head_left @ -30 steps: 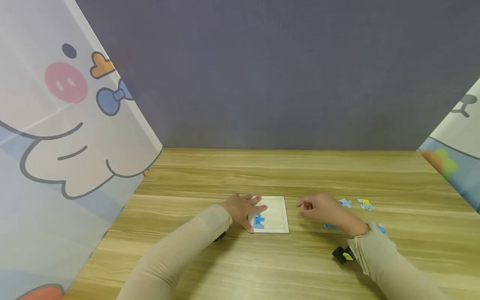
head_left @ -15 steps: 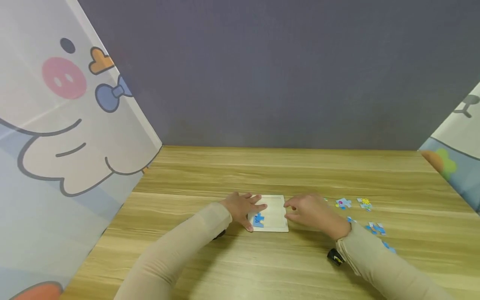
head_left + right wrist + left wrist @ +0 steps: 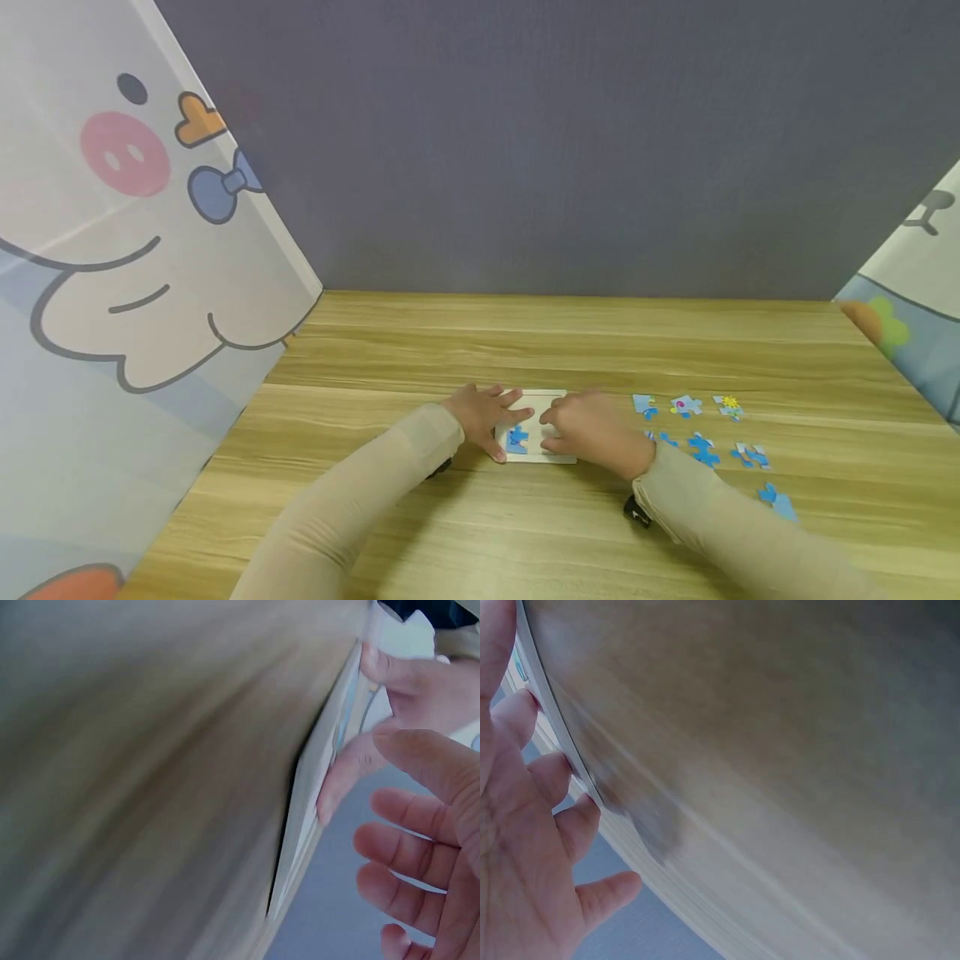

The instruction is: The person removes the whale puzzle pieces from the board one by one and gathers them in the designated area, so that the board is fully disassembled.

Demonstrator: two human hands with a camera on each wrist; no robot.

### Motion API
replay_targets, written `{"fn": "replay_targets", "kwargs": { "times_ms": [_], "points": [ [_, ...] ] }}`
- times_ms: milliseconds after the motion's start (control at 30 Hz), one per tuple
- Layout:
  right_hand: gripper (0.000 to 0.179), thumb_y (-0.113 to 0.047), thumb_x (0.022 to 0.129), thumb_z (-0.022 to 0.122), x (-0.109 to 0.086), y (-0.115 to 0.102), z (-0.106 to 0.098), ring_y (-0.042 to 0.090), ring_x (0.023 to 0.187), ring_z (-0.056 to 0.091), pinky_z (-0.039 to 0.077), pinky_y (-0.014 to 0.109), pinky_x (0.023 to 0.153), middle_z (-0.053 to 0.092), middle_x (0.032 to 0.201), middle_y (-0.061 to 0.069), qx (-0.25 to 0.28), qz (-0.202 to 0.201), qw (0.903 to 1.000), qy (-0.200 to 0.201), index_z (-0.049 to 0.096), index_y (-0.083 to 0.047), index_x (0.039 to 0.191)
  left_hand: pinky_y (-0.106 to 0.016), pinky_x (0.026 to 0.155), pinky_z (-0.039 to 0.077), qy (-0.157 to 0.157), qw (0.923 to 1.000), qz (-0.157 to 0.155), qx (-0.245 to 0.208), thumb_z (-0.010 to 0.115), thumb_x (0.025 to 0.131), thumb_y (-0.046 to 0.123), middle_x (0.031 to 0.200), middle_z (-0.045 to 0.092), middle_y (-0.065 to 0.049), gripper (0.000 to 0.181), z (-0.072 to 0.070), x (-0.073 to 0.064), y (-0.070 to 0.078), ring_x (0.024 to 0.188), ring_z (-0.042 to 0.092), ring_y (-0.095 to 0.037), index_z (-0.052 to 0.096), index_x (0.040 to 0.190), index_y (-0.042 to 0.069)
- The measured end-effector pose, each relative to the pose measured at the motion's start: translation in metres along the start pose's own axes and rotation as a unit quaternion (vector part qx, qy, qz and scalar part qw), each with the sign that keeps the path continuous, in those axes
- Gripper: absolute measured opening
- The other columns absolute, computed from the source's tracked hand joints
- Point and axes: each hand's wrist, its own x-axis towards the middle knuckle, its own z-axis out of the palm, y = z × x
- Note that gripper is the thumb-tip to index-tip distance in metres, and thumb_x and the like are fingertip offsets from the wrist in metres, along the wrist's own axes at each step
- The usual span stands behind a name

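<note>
A shallow white puzzle tray [image 3: 551,458] lies on the wooden table. Inside its lower left corner sits a blue jigsaw piece [image 3: 517,440]. My left hand [image 3: 480,417] rests on the tray's left side, fingers spread over the edge. From the right, my right hand [image 3: 588,429] reaches over the tray, its fingertips above the pale base and its back covering the right rim. Loosely curled fingers [image 3: 397,851] and an extended thumb show in the right wrist view, with no piece visible among them.
Several loose jigsaw pieces lie to the right, among them one with a yellow sun [image 3: 729,406], a blue one [image 3: 702,450] and one near the right sleeve [image 3: 780,502]. A grey panel [image 3: 577,150] stands behind the table, printed panels at both sides.
My right hand has moved left from beside the loose pieces to over the tray, uncovering more of those pieces. My left hand and the blue piece in the tray have stayed put.
</note>
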Motion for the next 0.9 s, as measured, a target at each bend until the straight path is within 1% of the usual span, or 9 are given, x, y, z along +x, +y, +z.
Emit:
{"fn": "replay_targets", "kwargs": {
  "times_ms": [100, 200, 300, 400, 500, 633, 733, 833, 900],
  "points": [
    [0.024, -0.041, 0.072, 0.081, 0.005, -0.007, 0.001, 0.006, 0.058, 0.059, 0.037, 0.021, 0.046, 0.066, 0.07, -0.007, -0.008, 0.007, 0.9998, -0.015, 0.076, -0.019, 0.081, -0.048, 0.11, 0.027, 0.003, 1.0, 0.003, -0.002, 0.06, 0.079, 0.063, 0.16, 0.006, 0.006, 0.089, 0.0, -0.001, 0.0, 0.145, 0.016, -0.02, 0.018, 0.153, 0.037],
    [0.024, -0.041, 0.071, 0.081, 0.009, -0.012, 0.001, 0.002, 0.053, 0.053, 0.035, 0.02, 0.044, 0.063, 0.066, -0.009, 0.004, 0.019, 0.9993, -0.033, 0.074, -0.019, 0.077, -0.048, 0.11, 0.027, 0.007, 1.0, 0.006, -0.001, 0.059, 0.079, 0.064, 0.16, 0.006, 0.006, 0.089, 0.001, -0.001, 0.0, 0.145, 0.016, -0.02, 0.018, 0.153, 0.037],
    [0.021, -0.038, 0.072, 0.08, 0.014, -0.016, 0.0, 0.004, 0.054, 0.054, 0.039, 0.022, 0.043, 0.064, 0.068, -0.009, 0.027, 0.027, 0.9978, -0.053, 0.073, -0.019, 0.076, -0.047, 0.11, 0.027, 0.011, 0.9999, 0.003, -0.001, 0.06, 0.078, 0.064, 0.16, 0.007, 0.006, 0.09, 0.002, -0.001, -0.001, 0.144, 0.017, -0.019, 0.019, 0.153, 0.038],
    [0.02, -0.035, 0.073, 0.08, 0.019, -0.019, -0.002, 0.009, 0.061, 0.062, 0.046, 0.027, 0.046, 0.068, 0.074, -0.007, 0.05, 0.033, 0.9951, -0.078, 0.074, -0.018, 0.079, -0.047, 0.111, 0.026, 0.012, 0.9999, -0.001, -0.008, 0.06, 0.077, 0.064, 0.16, 0.008, 0.007, 0.089, 0.002, -0.001, -0.001, 0.145, 0.015, -0.018, 0.02, 0.152, 0.039],
    [0.021, -0.032, 0.074, 0.081, 0.024, -0.022, -0.003, 0.013, 0.065, 0.064, 0.051, 0.031, 0.052, 0.07, 0.077, -0.003, 0.089, 0.054, 0.9881, -0.113, 0.074, -0.014, 0.082, -0.048, 0.112, 0.024, 0.015, 0.9997, -0.003, -0.018, 0.061, 0.077, 0.063, 0.16, 0.009, 0.007, 0.088, 0.002, -0.001, -0.002, 0.145, 0.014, -0.018, 0.021, 0.152, 0.039],
    [0.025, -0.028, 0.074, 0.082, 0.03, -0.025, -0.002, 0.015, 0.066, 0.064, 0.054, 0.034, 0.058, 0.07, 0.078, 0.001, 0.141, 0.085, 0.9747, -0.151, 0.075, -0.008, 0.089, -0.048, 0.112, 0.024, 0.017, 0.9996, -0.002, -0.02, 0.061, 0.078, 0.063, 0.16, 0.009, 0.007, 0.088, 0.002, -0.001, -0.001, 0.145, 0.014, -0.018, 0.022, 0.152, 0.038],
    [0.022, -0.022, 0.074, 0.081, 0.034, -0.027, -0.001, 0.011, 0.056, 0.054, 0.051, 0.031, 0.053, 0.062, 0.066, -0.002, 0.17, 0.103, 0.9658, -0.166, 0.074, -0.007, 0.088, -0.048, 0.112, 0.024, 0.018, 0.9997, -0.002, -0.017, 0.061, 0.078, 0.063, 0.16, 0.009, 0.008, 0.087, 0.002, -0.001, -0.001, 0.145, 0.014, -0.018, 0.022, 0.152, 0.038],
    [0.014, -0.018, 0.074, 0.08, 0.036, -0.029, -0.001, 0.009, 0.052, 0.039, 0.042, 0.029, 0.049, 0.047, 0.055, -0.006, 0.183, 0.122, 0.9594, -0.177, 0.069, -0.01, 0.073, -0.047, 0.111, 0.025, 0.02, 0.9997, -0.003, -0.017, 0.061, 0.078, 0.063, 0.159, 0.009, 0.008, 0.087, 0.003, -0.002, -0.001, 0.145, 0.015, -0.017, 0.023, 0.152, 0.038],
    [0.019, -0.017, 0.074, 0.08, 0.037, -0.03, -0.001, 0.009, 0.051, 0.035, 0.039, 0.029, 0.049, 0.042, 0.054, -0.007, 0.185, 0.128, 0.9576, -0.18, 0.063, -0.012, 0.065, -0.047, 0.111, 0.025, 0.02, 0.9996, -0.003, -0.018, 0.061, 0.078, 0.063, 0.159, 0.009, 0.008, 0.087, 0.003, -0.003, -0.001, 0.145, 0.015, -0.017, 0.023, 0.152, 0.038]
  ]
}}
